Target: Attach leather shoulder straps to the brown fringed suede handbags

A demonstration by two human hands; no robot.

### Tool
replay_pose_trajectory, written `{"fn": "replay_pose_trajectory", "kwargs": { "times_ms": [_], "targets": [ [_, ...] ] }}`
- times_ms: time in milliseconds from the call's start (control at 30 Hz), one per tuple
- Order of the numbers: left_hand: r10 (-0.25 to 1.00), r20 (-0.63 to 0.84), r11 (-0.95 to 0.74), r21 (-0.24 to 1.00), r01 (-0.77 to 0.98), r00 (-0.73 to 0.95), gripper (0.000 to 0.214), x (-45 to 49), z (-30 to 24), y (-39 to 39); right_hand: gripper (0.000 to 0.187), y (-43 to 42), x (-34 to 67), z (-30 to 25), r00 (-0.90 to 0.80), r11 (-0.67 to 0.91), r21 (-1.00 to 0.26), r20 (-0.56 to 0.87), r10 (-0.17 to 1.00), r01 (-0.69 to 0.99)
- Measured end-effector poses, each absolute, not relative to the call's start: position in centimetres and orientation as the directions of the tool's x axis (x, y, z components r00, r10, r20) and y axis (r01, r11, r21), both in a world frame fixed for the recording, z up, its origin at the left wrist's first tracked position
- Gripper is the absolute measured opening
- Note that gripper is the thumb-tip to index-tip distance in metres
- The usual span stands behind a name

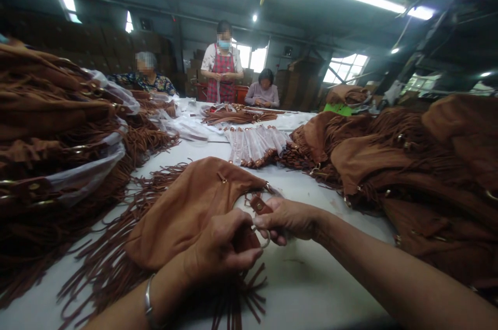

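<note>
A brown fringed handbag [182, 210] lies on the white table in front of me, its fringe spread to the left and below. My left hand [223, 242], with a silver bangle at the wrist, is closed on the near end of the bag, beside a pale metal ring [266, 239]. Meeting it at that ring, my right hand [290, 217] pinches a brown leather strap end [260, 205] with a small metal stud. My fingers hide how strap and ring are joined. At the bag's far end a metal clasp [267, 186] shows.
Fringed bags [58, 127] are heaped high on the left, and more brown bags [381, 159] fill the right side. Wrapped straps [257, 144] lie in a row ahead. Beyond them are loose brown straps [237, 114]. Several people are across the table, one standing in a checked apron [221, 73].
</note>
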State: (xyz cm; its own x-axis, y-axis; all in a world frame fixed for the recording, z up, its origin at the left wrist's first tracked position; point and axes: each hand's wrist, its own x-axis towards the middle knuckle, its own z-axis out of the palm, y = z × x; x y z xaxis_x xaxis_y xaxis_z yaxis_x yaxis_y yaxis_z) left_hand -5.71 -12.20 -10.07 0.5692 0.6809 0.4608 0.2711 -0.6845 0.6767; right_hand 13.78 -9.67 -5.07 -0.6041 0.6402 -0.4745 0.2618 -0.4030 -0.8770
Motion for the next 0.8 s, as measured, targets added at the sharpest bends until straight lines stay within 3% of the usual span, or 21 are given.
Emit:
{"fn": "replay_pose_trajectory", "kwargs": {
  "times_ms": [200, 300, 567, 800],
  "targets": [
    [0.716, 0.546, -0.69, 0.651, 0.317, 0.435, 0.027, -5.7, -11.0, -11.9, 0.032, -12.2, 13.7, -7.8, -0.505, -0.29, -0.954, -0.215, 0.836, -0.072],
    [0.719, 0.546, -0.689, 0.644, 0.334, 0.431, 0.027, -5.5, -11.2, -12.0, 0.033, -13.0, 13.6, -9.0, -0.438, -0.266, -0.952, -0.177, 0.881, -0.149],
    [0.608, 0.67, -0.793, 0.487, 0.366, 0.426, 0.03, -4.8, -10.4, -12.5, 0.035, -11.8, 13.4, -7.6, -0.495, -0.267, -0.961, -0.202, 0.845, -0.064],
    [0.626, 0.612, -0.778, 0.45, 0.438, 0.484, 0.034, -5.0, -10.1, -12.8, 0.038, -11.7, 13.5, -6.6, -0.518, -0.252, -0.964, -0.26, 0.815, 0.089]
  ]
}}
